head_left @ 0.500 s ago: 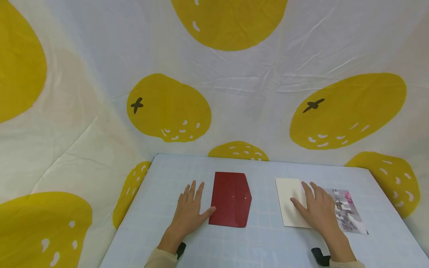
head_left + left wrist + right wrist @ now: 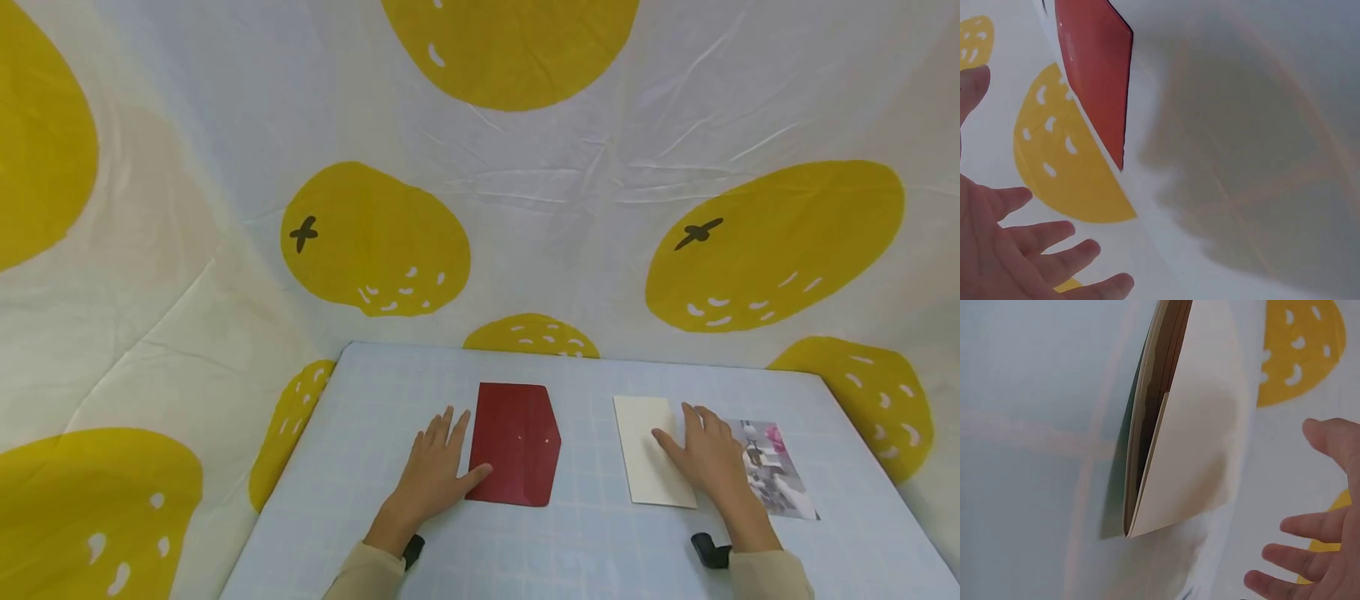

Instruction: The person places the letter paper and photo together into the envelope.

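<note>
A red envelope (image 2: 504, 446) with a pointed flap on its right side lies on the table. My left hand (image 2: 431, 471) hovers at its left edge, fingers spread, thumb over the lower left corner. In the left wrist view a gap separates that hand (image 2: 1022, 250) from the envelope (image 2: 1099, 69). To the right lies a cream folded card (image 2: 647, 450); the right wrist view shows layers inside its fold (image 2: 1191, 425). My right hand (image 2: 711, 454) is above the card's right side, fingers extended, holding nothing. Partly behind it is a printed picture (image 2: 783, 475) with a pink patch.
A pale checked cloth covers the table (image 2: 585, 550). White fabric with large yellow fruit prints (image 2: 375, 242) hangs behind and along the sides. Black camera mounts (image 2: 708, 552) sit at both wrists.
My left hand has shifted slightly right, bringing the thumb further over the envelope's corner. The right hand has barely moved. Envelope and cards lie as before.
</note>
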The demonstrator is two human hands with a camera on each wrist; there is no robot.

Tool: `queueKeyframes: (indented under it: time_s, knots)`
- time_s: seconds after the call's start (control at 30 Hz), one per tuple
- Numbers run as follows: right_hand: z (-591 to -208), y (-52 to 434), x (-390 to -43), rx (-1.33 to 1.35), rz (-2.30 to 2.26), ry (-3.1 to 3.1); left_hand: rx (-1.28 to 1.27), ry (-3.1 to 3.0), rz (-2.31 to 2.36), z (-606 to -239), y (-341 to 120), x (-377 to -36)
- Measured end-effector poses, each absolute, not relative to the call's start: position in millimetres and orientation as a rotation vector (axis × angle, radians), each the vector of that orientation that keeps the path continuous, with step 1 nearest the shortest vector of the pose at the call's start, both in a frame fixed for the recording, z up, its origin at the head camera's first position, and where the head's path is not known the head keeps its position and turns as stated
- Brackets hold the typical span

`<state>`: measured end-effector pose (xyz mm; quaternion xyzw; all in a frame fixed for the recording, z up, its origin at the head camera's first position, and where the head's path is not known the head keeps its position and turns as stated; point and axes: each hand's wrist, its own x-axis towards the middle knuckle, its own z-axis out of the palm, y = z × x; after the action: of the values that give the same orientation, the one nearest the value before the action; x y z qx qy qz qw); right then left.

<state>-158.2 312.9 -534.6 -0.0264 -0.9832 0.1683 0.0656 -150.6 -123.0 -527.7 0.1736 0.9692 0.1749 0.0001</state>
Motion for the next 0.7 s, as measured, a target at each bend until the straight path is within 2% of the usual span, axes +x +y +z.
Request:
queueKeyframes:
  time_s: [0.33, 0.7]
  knots:
    - [-537, 317, -170, -0.258, 0.569, -3.213, 0.575, 2.892, 0.455, -539, -113, -155]
    - [-545, 314, -172, -0.264, 0.556, -3.302, 0.533, 2.775, 0.388, -546, -103, -153]
